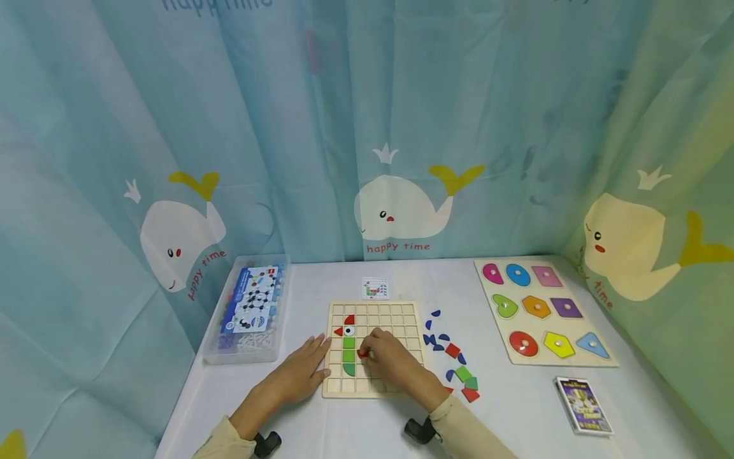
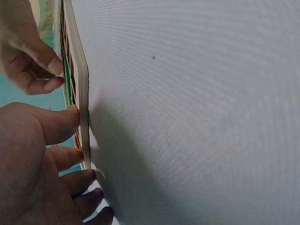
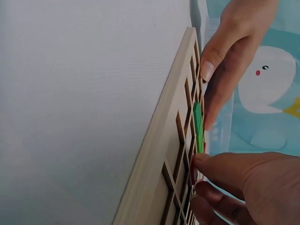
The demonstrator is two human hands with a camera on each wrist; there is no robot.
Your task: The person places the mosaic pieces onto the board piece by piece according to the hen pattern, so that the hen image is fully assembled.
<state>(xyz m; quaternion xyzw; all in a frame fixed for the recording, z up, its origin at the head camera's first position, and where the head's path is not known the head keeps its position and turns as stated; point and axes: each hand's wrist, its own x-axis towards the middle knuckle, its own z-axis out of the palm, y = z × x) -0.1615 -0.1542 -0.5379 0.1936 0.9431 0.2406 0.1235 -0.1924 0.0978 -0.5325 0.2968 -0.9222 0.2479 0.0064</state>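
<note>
A wooden grid board (image 1: 402, 317) lies on the table, with a column of pieces in its left part: a red quarter-round piece (image 1: 350, 319), a small red triangle (image 1: 339, 331), an eye piece (image 1: 348, 331), green squares (image 1: 348, 350) and a green quarter-round piece (image 1: 349, 368). My left hand (image 1: 302, 370) rests along the board's left edge, fingers extended. Over the grid, just right of the green column, my right hand (image 1: 392, 359) pinches a red piece (image 3: 193, 168) between thumb and fingers. Most of that piece is hidden, so its shape is unclear.
Loose blue, red and green pieces (image 1: 462, 373) lie right of the board. Behind it is a pattern card (image 1: 375, 288). A clear plastic box (image 1: 275, 344) stands left; a shape puzzle board (image 1: 518, 354) and a card pack (image 1: 583, 406) lie right. A whale-print curtain (image 1: 321, 210) surrounds the table.
</note>
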